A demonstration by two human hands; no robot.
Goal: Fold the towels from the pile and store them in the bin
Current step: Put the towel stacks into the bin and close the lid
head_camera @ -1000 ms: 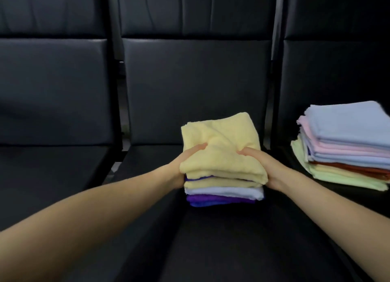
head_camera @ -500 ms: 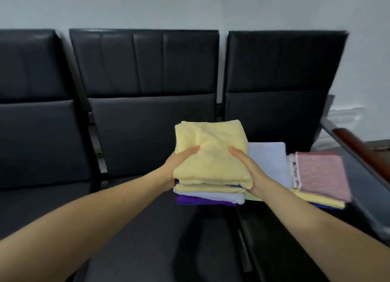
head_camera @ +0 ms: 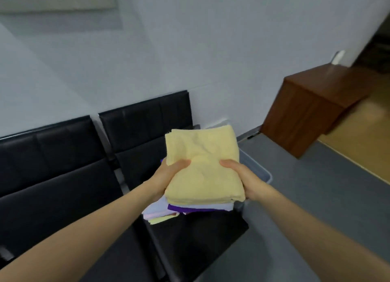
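I hold a stack of folded towels (head_camera: 202,167) in the air, a pale yellow one on top with lilac and purple layers showing at its near edge. My left hand (head_camera: 166,176) grips the stack's left side, thumb on top. My right hand (head_camera: 242,178) grips its right side the same way. Below and behind the stack, a pale grey-blue bin (head_camera: 259,172) stands on the floor beside the last seat; only its right rim shows. Under my left wrist lies the pile of other towels (head_camera: 160,214), pink, lilac and yellow, on the black seat.
A row of black padded chairs (head_camera: 63,176) runs along the white wall to the left. A brown wooden cabinet (head_camera: 312,108) stands at the right. Grey floor (head_camera: 316,197) lies around the bin, wooden floor further right.
The stack has been lifted off the middle seat and carried to the right, past the other towels. My view has swung right, bringing the bin, cabinet and floor into sight.
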